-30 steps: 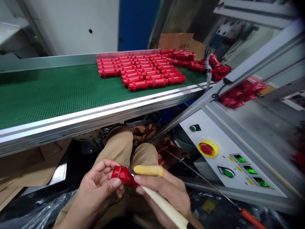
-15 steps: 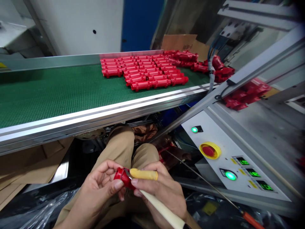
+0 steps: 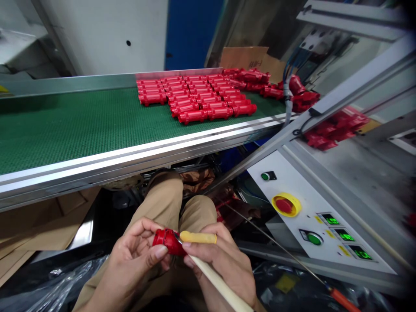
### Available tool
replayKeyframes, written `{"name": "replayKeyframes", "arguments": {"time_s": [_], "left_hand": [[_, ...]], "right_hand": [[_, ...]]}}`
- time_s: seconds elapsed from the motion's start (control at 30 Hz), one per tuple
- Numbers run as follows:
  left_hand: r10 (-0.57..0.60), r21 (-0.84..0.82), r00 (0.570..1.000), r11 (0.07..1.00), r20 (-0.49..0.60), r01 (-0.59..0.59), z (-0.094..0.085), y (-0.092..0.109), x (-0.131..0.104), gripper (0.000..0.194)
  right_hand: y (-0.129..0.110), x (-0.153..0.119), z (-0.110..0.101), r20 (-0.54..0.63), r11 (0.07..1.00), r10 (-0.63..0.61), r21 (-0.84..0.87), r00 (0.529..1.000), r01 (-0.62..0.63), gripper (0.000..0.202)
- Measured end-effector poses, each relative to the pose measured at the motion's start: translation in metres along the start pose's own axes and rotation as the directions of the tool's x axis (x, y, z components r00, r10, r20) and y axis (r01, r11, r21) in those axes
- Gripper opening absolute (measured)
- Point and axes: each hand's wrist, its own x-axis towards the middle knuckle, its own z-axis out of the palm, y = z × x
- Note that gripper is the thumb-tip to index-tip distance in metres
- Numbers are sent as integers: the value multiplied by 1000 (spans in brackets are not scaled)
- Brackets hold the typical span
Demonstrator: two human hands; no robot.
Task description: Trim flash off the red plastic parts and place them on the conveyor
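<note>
Above my lap, my left hand [image 3: 136, 253] pinches a red plastic tube-like part [image 3: 164, 241] between thumb and fingers. My right hand [image 3: 224, 260] grips a knife [image 3: 216, 277] with a long cream handle. A yellow finger cot [image 3: 198, 237] covers my right index finger, which points along the blade. The short metal blade touches the red part near its right end, though its tip is hard to make out. The far end of the red part is partly hidden by my right fingers.
Rows of similar red parts [image 3: 195, 116] lie on a green conveyor belt [image 3: 81, 125] with a metal edge, a loose pile behind them. At right stands a machine frame with a control panel [image 3: 302, 225]. Flattened cardboard [image 3: 45, 234] lies at lower left.
The red part has turned slightly in my left hand and shows more of its length. My right hand and the knife have shifted a little right. The green panel lamps have gone dim.
</note>
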Motion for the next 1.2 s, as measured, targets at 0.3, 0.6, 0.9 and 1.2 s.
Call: {"name": "replayKeyframes", "arguments": {"time_s": [0.3,0.6,0.9,1.2], "left_hand": [[-24,8,999,1000,34,23,1,1,-1,24],[-39,19,999,999,25,38,2,3,-3,26],[-41,25,999,999,26,40,0,2,-2,26],[-35,16,999,999,-25,35,4,3,-4,23]], "right_hand": [[-2,2,-1,2,998,-28,51,1000,28,24],[3,-2,-2,59,998,-25,56,998,22,32],[1,1,-2,66,999,-20,42,998,17,32],[4,1,-10,381,984,23,-172,924,46,28]]}}
